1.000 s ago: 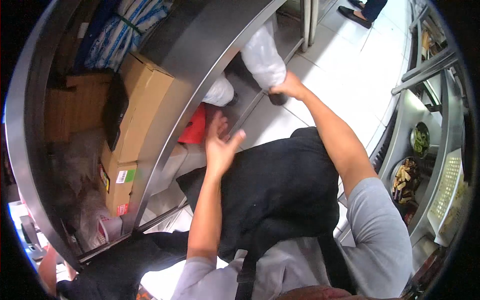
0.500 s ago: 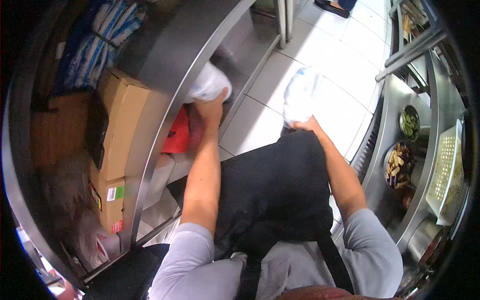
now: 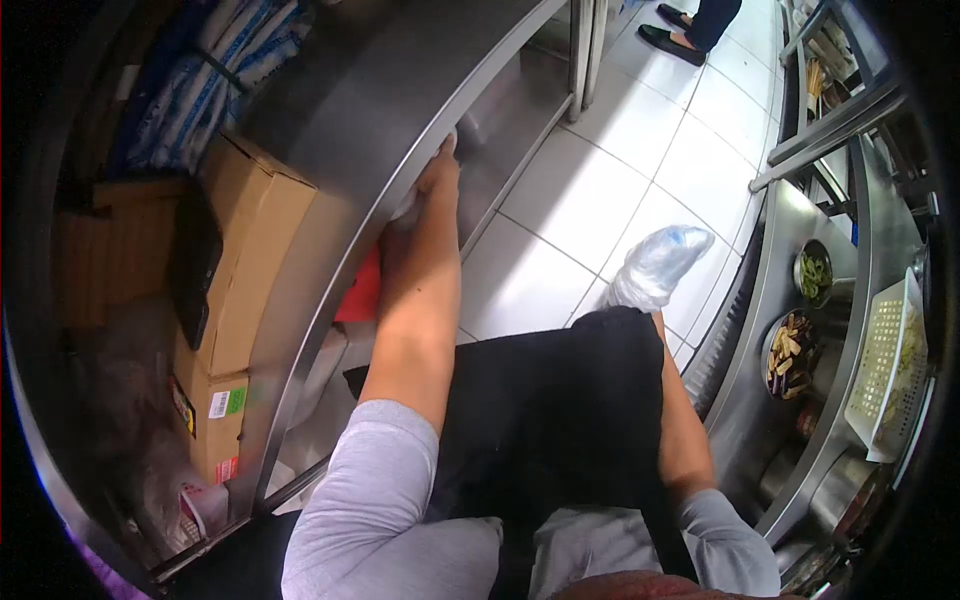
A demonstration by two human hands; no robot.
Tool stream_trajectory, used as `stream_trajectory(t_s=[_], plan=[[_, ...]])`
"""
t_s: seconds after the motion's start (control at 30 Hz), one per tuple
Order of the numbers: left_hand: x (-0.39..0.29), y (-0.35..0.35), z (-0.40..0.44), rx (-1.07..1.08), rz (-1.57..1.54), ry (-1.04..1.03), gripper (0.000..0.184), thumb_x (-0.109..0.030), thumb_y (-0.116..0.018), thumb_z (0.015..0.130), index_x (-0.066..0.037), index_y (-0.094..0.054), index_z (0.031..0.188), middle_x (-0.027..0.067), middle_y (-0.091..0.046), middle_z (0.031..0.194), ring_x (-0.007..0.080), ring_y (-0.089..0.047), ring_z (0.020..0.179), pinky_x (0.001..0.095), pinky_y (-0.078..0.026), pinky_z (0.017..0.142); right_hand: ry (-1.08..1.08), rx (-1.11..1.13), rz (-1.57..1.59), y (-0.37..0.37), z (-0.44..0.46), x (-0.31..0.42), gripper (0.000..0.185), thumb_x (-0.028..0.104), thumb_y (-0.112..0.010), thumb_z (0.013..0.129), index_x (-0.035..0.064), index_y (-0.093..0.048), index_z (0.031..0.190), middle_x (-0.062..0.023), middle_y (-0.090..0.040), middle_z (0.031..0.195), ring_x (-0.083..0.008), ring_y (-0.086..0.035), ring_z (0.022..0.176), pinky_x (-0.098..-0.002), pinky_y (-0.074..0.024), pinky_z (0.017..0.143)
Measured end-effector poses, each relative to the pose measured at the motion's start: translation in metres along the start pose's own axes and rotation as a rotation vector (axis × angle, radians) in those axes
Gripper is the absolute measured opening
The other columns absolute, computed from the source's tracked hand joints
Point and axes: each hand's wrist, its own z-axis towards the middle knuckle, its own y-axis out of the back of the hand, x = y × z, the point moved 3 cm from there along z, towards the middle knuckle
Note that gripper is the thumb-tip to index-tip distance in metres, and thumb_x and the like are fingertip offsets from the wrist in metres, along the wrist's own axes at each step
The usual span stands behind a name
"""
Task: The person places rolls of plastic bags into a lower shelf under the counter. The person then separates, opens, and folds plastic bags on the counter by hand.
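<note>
A bulging white plastic bag [image 3: 662, 262] hangs over the tiled floor just beyond the black apron [image 3: 560, 410]. My right hand [image 3: 659, 322] is at its near end, closed on it, with the fingers mostly hidden by bag and apron. To the left, my left hand [image 3: 438, 172] reaches under the metal shelf edge. A bit of white plastic [image 3: 404, 207] shows beside it; the edge hides most of the fingers, so their grip is unclear. Below that hand, a red object [image 3: 361, 287] sits on the lower shelf.
Cardboard boxes [image 3: 262, 250] and blue-and-white packages [image 3: 220, 85] fill the upper shelf. On the right, a metal counter holds a bowl of green vegetables [image 3: 814, 273], a bowl of cut pieces [image 3: 790, 353] and a perforated white basket [image 3: 885, 365]. Another person's feet [image 3: 675, 42] stand farther up the floor.
My right hand has carried the white bag from the shelf side rightward and closer to my body. My left hand, earlier open, has moved up and farther under the shelf.
</note>
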Motion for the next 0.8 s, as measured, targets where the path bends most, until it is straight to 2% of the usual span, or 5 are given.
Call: stream_trajectory(t_s=[0.3, 0.4, 0.43, 0.6, 0.8], plan=[[0.006, 0.019, -0.061, -0.058, 0.094, -0.017, 0.072, -0.056, -0.049, 0.103, 0.0, -0.052, 0.149, 0.0231, -0.048, 0.156, 0.042, -0.045, 0.145, 0.0478, -0.035, 0.12, 0.112, -0.107, 0.238, 0.017, -0.005, 0.103, 0.071, 0.014, -0.09, 0.072, -0.0035, -0.059, 0.134, -0.0106, -0.068, 0.126, -0.0248, -0.065, 0.115, -0.0367, -0.0487, 0.102], [-0.005, 0.038, -0.119, 0.266, 0.259, 0.019, 0.059, -0.04, -0.065, 0.099, 0.0, -0.058, 0.141, 0.0243, -0.058, 0.146, 0.0423, -0.053, 0.137, 0.0461, -0.044, 0.113, 0.148, -0.023, 0.248, 0.013, -0.027, 0.192, 0.071, 0.013, -0.09, 0.073, -0.0032, -0.058, 0.135, -0.0105, -0.068, 0.127, -0.0246, -0.064, 0.116, -0.0367, -0.0482, 0.103], [0.005, 0.027, -0.138, 0.442, 0.265, -0.348, 0.062, -0.042, -0.068, 0.097, -0.002, -0.056, 0.144, 0.0239, -0.064, 0.137, 0.0418, -0.059, 0.13, 0.0471, -0.046, 0.11, 0.145, -0.017, 0.218, 0.013, -0.032, 0.21, 0.072, 0.012, -0.09, 0.073, -0.0033, -0.058, 0.136, -0.0106, -0.068, 0.128, -0.0243, -0.064, 0.117, -0.0363, -0.0478, 0.104], [-0.155, 0.168, -0.385, 0.772, -0.446, -0.38, 0.122, -0.038, -0.097, 0.072, -0.004, -0.025, 0.164, 0.0216, -0.044, 0.159, 0.0297, -0.043, 0.147, 0.0433, -0.038, 0.118, 0.211, 0.14, 0.141, -0.023, -0.099, 0.339, 0.069, 0.016, -0.091, 0.073, -0.0025, -0.061, 0.133, -0.0128, -0.067, 0.13, -0.0252, -0.063, 0.119, -0.0389, -0.048, 0.105], [-0.199, 0.302, -0.497, 0.621, -0.689, -0.407, 0.114, -0.035, -0.096, 0.071, 0.005, -0.032, 0.156, 0.0207, -0.047, 0.154, 0.0282, -0.043, 0.145, 0.0407, -0.032, 0.121, 0.484, 0.367, -0.096, -0.073, -0.203, 0.413, 0.055, 0.028, -0.079, 0.083, -0.0024, -0.066, 0.127, -0.0171, -0.069, 0.128, -0.031, -0.063, 0.123, -0.0434, -0.0467, 0.107]])
